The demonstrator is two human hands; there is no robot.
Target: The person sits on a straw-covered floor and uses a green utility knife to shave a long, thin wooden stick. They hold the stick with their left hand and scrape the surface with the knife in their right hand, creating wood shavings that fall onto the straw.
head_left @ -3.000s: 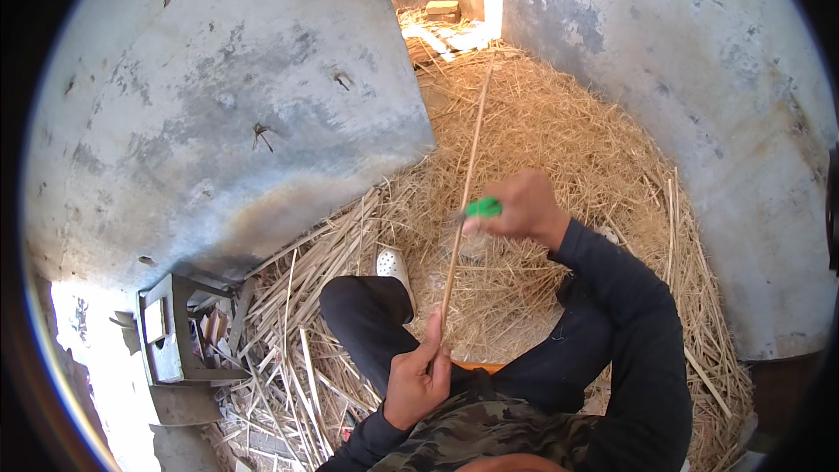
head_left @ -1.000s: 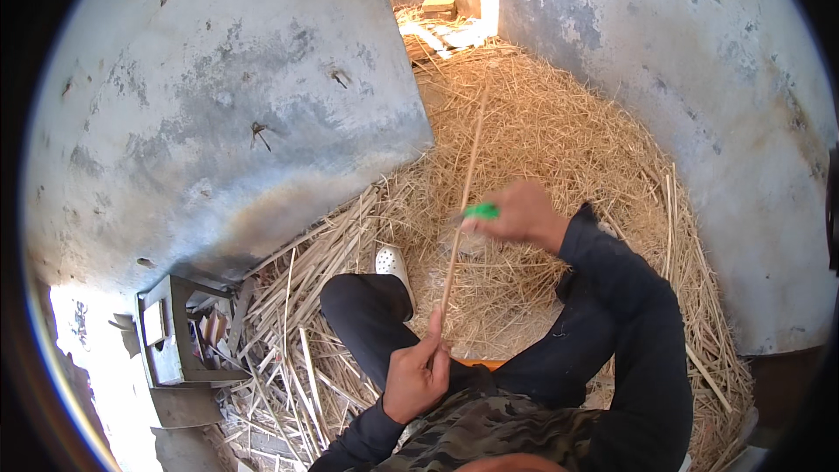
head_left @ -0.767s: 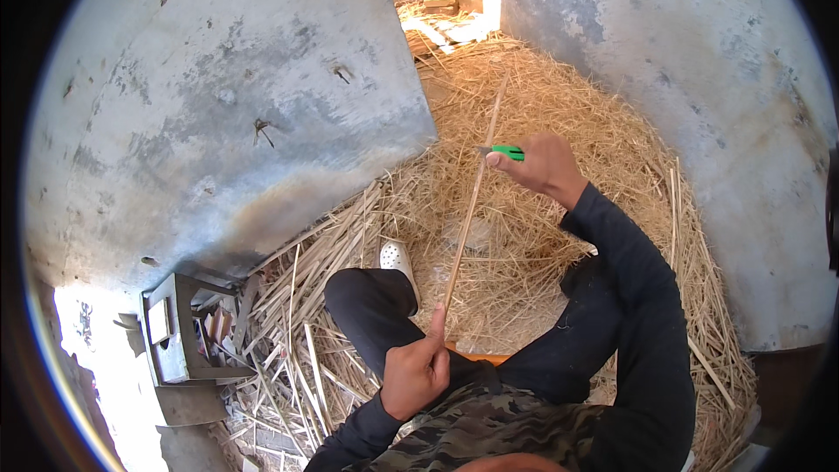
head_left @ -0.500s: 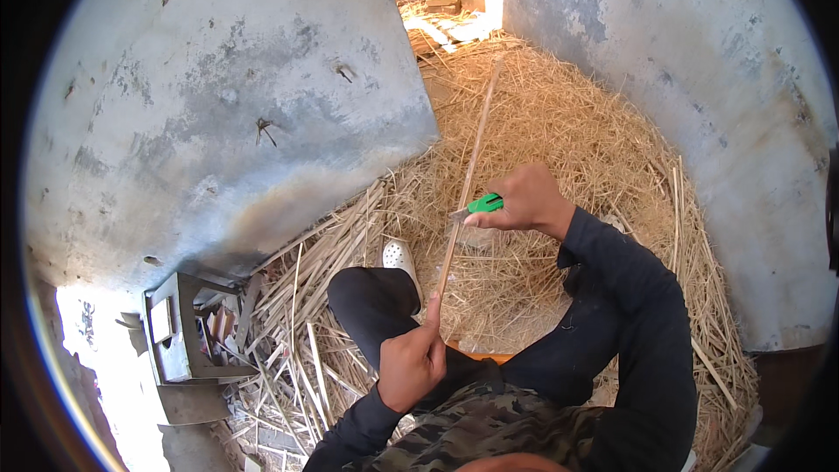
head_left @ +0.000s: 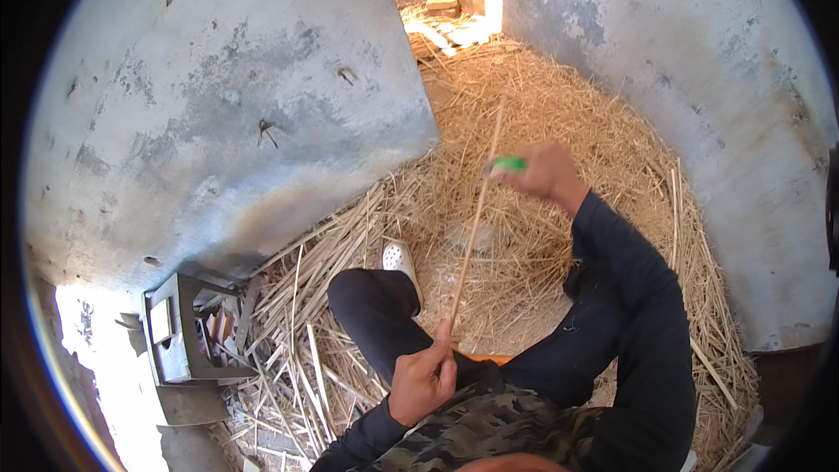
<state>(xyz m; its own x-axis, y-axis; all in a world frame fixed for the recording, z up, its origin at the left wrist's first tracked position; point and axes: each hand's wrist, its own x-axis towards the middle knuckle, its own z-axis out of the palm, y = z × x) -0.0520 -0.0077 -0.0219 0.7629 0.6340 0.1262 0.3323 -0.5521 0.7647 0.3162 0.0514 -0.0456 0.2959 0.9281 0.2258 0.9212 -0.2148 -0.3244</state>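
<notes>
Our left hand (head_left: pixel 423 382) is closed on the near end of a thin strip (head_left: pixel 473 245), which runs forward from it over straw (head_left: pixel 559 114). Ahead and to its right, our right hand (head_left: pixel 546 177) is curled around a green-handled knife (head_left: pixel 509 163), its blurred blade beside the strip.

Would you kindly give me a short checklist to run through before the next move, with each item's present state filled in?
1. Strip held at the near end: ok, the left hand grips the thin strip.
2. Tool in hand: ok, the right hand holds the green-handled tool.
3. Left hand away from the tool: ok, the tool is well farther up the strip.
4. Blade flat against the strip: cannot tell, it is blurred.
5. Ground ahead free of loose straw: not ok, straw covers much of it.
6. Both feet shod: cannot tell, only one white clog shows clearly.
</notes>
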